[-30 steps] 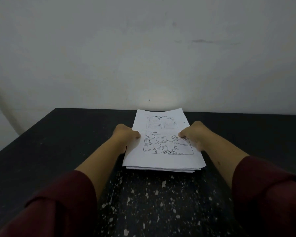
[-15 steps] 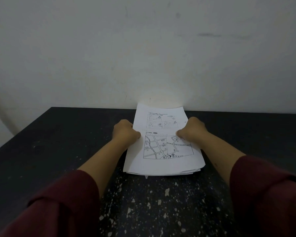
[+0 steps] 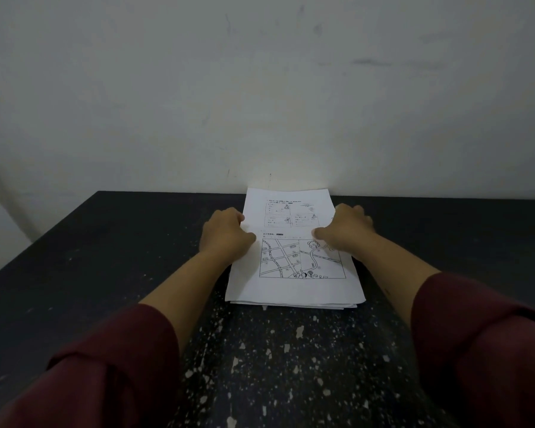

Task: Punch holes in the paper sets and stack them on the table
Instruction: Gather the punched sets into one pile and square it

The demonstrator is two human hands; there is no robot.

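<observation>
A stack of white printed sheets (image 3: pixel 294 288), the top one showing a street map and small picture boxes, lies on the dark table (image 3: pixel 105 257) with its far edge against the wall. My left hand (image 3: pixel 224 234) grips the stack's left edge, thumb on top. My right hand (image 3: pixel 345 230) grips the right edge, thumb pressed on the top sheet. Lower sheets stick out unevenly at the near edge. No hole punch is in view.
A pale wall (image 3: pixel 260 88) rises straight behind the table. The table's left edge runs diagonally at the far left. White paint flecks speckle the near tabletop (image 3: pixel 291 350). Dark red sleeves cover both forearms.
Both hands have pushed the stack away from me until its far edge meets the wall. The hands have slid further up the stack's sides.
</observation>
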